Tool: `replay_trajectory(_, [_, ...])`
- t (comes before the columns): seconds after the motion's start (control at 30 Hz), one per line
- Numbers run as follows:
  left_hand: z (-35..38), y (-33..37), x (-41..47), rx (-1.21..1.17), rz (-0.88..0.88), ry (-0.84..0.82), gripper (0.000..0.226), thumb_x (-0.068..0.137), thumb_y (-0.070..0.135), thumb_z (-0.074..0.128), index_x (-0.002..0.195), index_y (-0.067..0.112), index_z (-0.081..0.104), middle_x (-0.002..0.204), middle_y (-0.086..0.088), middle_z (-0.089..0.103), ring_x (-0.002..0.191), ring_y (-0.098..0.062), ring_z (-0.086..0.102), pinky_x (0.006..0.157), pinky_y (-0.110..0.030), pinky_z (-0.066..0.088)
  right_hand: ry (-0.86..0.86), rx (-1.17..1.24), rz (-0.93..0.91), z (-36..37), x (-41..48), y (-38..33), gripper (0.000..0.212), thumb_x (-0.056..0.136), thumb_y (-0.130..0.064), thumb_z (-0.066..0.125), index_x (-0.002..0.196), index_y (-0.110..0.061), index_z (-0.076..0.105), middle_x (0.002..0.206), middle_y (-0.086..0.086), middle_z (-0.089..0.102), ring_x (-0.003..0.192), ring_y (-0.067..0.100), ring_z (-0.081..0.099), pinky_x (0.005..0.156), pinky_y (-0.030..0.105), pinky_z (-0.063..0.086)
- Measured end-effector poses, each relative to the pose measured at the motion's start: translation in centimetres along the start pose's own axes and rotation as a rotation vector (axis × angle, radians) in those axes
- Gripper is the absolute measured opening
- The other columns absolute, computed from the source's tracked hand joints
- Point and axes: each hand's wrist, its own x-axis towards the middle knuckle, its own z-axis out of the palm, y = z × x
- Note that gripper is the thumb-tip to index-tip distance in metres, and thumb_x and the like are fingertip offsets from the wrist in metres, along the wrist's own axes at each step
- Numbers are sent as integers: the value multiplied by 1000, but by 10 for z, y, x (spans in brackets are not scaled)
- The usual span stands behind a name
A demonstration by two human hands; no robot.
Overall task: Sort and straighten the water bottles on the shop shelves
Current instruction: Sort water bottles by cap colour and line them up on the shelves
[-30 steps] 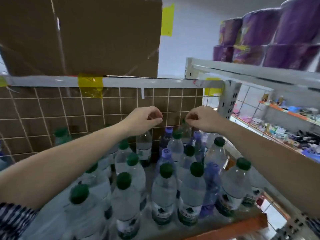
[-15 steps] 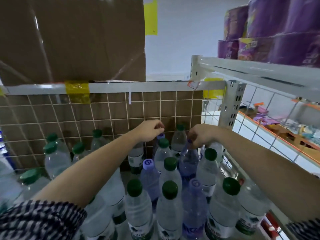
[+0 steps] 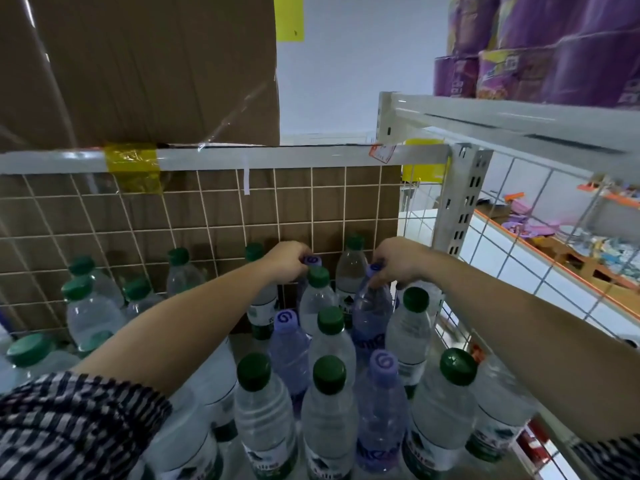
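Several clear water bottles with green caps (image 3: pixel 331 403) stand mixed with several purple-tinted bottles with purple caps (image 3: pixel 382 407) on a shelf. My left hand (image 3: pixel 284 262) reaches to the back row and its fingers curl over the purple cap of a bottle (image 3: pixel 311 260) there; that bottle's body is mostly hidden. My right hand (image 3: pixel 398 259) pinches the cap of another purple bottle (image 3: pixel 372 306), which leans slightly left. Both forearms stretch over the front bottles.
A white wire grid (image 3: pixel 207 216) backed by brown cardboard closes the shelf's rear; a wire side panel (image 3: pixel 519 271) closes the right. A taped cardboard box (image 3: pixel 138 71) sits above. Purple packs (image 3: pixel 540 46) fill the upper right shelf. More green-capped bottles (image 3: pixel 90 306) stand at left.
Both hands have dropped from the wire grid to the back row of bottles and closed on two purple caps. The camera has tilted and moved closer.
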Motion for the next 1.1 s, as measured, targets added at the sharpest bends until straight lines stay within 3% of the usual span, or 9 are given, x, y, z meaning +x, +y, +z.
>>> replay_trajectory(0.07, [-7, 1, -3, -26, 28, 31, 34, 90, 23, 68, 121, 8, 63, 115, -10, 66, 105, -23, 61, 92, -38, 50, 16, 29, -9, -9, -1, 1, 28, 83, -33, 76, 85, -6, 69, 83, 11, 68, 75, 23, 69, 64, 31, 61])
replay_trajectory(0.17, [-29, 9, -9, -78, 96, 111, 37, 89, 31, 68, 119, 10, 61, 109, -4, 63, 94, -15, 57, 80, -29, 46, 63, 138, -32, -32, -6, 3, 30, 83, -31, 76, 89, -2, 70, 82, 13, 68, 71, 24, 67, 62, 31, 57])
replay_trajectory(0.27, [-59, 21, -18, -219, 149, 216, 27, 89, 34, 67, 108, 16, 62, 102, 0, 63, 93, -16, 60, 84, -34, 52, 201, 340, -65, -58, -12, 3, 36, 81, -30, 78, 94, 2, 69, 79, 14, 64, 67, 22, 61, 58, 30, 51])
replay_trajectory(0.43, [-101, 46, -26, -521, 203, 385, 24, 88, 34, 68, 105, 17, 65, 100, 0, 70, 94, -13, 66, 79, -29, 52, 468, 683, -178, -94, -26, -8, 27, 82, -27, 77, 97, -6, 69, 91, 12, 70, 79, 20, 67, 74, 37, 57])
replay_trajectory(0.6, [-119, 71, -34, -810, 372, 523, 10, 92, 25, 65, 95, 16, 63, 84, 4, 65, 70, 3, 62, 66, -14, 48, 688, 913, -294, -104, -30, -31, 9, 92, -30, 66, 93, -20, 67, 95, 8, 73, 90, 23, 70, 88, 46, 56])
replay_trajectory(0.73, [-131, 80, -45, -887, 424, 542, 13, 93, 32, 63, 95, 19, 62, 92, -3, 66, 84, -8, 62, 85, -26, 49, 770, 1099, -390, -106, -33, -50, 18, 96, -36, 58, 105, -21, 59, 95, 1, 71, 92, 19, 70, 95, 47, 54])
replay_trajectory(0.83, [-137, 83, -60, -926, 418, 533, 20, 89, 38, 62, 93, 18, 60, 98, -15, 65, 93, -25, 63, 92, -42, 50, 798, 1182, -439, -114, -43, -61, 17, 93, -40, 56, 98, -23, 56, 85, -2, 70, 84, 18, 71, 92, 55, 54])
replay_trajectory(0.97, [-137, 92, -83, -992, 418, 546, 17, 99, 30, 54, 92, 15, 53, 84, -7, 61, 82, -24, 68, 83, -42, 54, 863, 1166, -464, -120, -61, -72, 23, 89, -48, 56, 91, -25, 55, 83, 7, 65, 81, 26, 66, 85, 64, 52])
replay_trajectory(1.1, [-135, 96, -115, -1055, 396, 582, 18, 99, 32, 52, 93, 16, 50, 88, -12, 55, 73, -20, 67, 72, -39, 55, 863, 1175, -512, -116, -90, -90, 26, 95, -41, 53, 89, -16, 56, 82, 17, 63, 74, 26, 65, 68, 42, 56])
